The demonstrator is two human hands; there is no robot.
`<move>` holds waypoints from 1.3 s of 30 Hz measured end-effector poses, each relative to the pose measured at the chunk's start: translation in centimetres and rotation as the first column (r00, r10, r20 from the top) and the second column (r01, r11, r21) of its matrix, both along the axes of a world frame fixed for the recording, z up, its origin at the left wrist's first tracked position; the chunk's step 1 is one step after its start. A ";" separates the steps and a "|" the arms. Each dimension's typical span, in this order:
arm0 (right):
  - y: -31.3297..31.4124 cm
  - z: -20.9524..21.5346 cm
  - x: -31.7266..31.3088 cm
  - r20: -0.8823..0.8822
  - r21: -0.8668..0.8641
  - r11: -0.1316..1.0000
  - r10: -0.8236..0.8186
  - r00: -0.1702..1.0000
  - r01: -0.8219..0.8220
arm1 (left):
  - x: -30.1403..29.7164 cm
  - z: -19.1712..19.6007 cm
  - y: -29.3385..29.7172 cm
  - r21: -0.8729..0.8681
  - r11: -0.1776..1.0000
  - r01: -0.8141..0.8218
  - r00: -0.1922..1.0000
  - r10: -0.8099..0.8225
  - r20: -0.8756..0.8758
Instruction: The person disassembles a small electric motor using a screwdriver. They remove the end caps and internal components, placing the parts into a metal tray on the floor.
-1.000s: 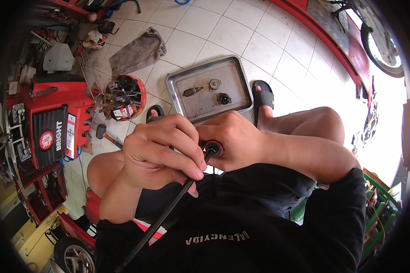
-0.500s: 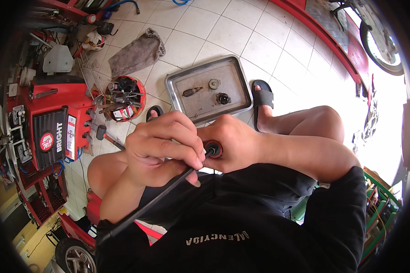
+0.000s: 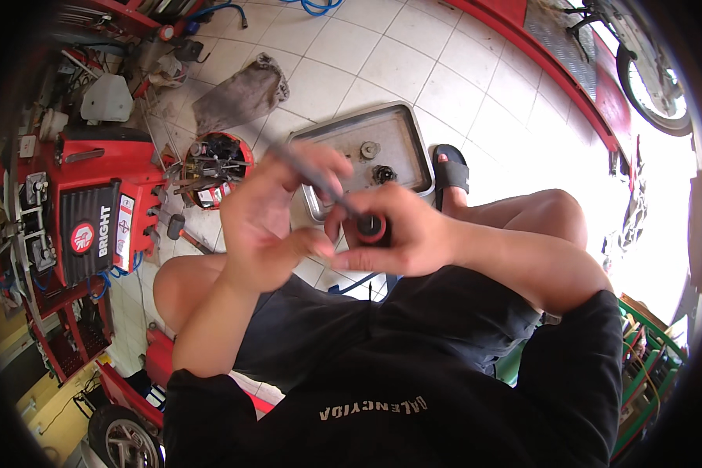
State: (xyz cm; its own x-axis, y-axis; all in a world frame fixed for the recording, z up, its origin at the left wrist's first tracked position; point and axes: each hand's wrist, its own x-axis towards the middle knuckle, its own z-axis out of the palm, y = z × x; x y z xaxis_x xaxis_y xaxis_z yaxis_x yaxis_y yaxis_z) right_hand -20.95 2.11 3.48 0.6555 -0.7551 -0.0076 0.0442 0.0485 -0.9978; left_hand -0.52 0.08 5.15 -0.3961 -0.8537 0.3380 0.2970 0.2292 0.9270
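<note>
My right hand (image 3: pixel 413 238) is wrapped round a short dark cylinder with a red ring (image 3: pixel 370 226) at its end, in front of my lap. A long thin black rod (image 3: pixel 288 156) slants from this end up and to the left, smeared by motion. I cannot make out how the rod joins the cylinder. My left hand (image 3: pixel 261 214) is beside it, thumb and fingers apart, the rod crossing in front of its fingers. Beyond my hands a metal tray (image 3: pixel 409 117) lies on the floor, with a round metal part (image 3: pixel 369 150) and a dark round part (image 3: pixel 384 174) in it.
A red bucket of tools (image 3: pixel 246 148) stands left of the tray, with a grey cloth (image 3: pixel 242 93) beyond it. A mallet (image 3: pixel 177 226) lies near a red machine (image 3: pixel 113 168) at the left. At the right rise a red-edged platform (image 3: pixel 554 86) and a motorcycle wheel (image 3: pixel 655 93).
The rod has swung from pointing down-left to pointing up-left. My left hand's fingers have come off their pinch on it and spread. My right hand still grips the cylinder.
</note>
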 end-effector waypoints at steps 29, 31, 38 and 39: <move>-5.7 5.8 -9.5 0.105 0.492 0.604 -0.756 0.646 0.627 | 2.9 -35.9 -3.9 0.149 0.889 -0.433 -0.047 -0.187 0.981; -6.1 6.0 -9.9 0.059 0.531 0.573 -0.760 0.647 0.624 | 1.5 -37.2 -3.7 0.066 0.915 -0.397 -0.059 -0.097 0.994; -7.2 3.9 -10.9 0.359 0.641 0.665 -0.700 0.617 0.383 | -0.6 -40.4 -5.5 -0.070 0.977 -0.202 -0.126 0.044 0.991; -7.3 3.6 -11.0 0.395 0.641 0.678 -0.693 0.603 0.359 | -0.7 -40.5 -6.0 -0.047 0.979 -0.197 -0.151 0.017 0.988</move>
State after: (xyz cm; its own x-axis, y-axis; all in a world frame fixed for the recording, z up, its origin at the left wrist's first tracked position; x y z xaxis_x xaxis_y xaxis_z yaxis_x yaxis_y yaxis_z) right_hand -31.91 -5.20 7.10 0.1295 -0.9645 -0.2301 0.7550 0.2463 -0.6077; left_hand -1.24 -5.97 -35.34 -0.0997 -0.9108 -0.4007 -0.9879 0.0427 0.1489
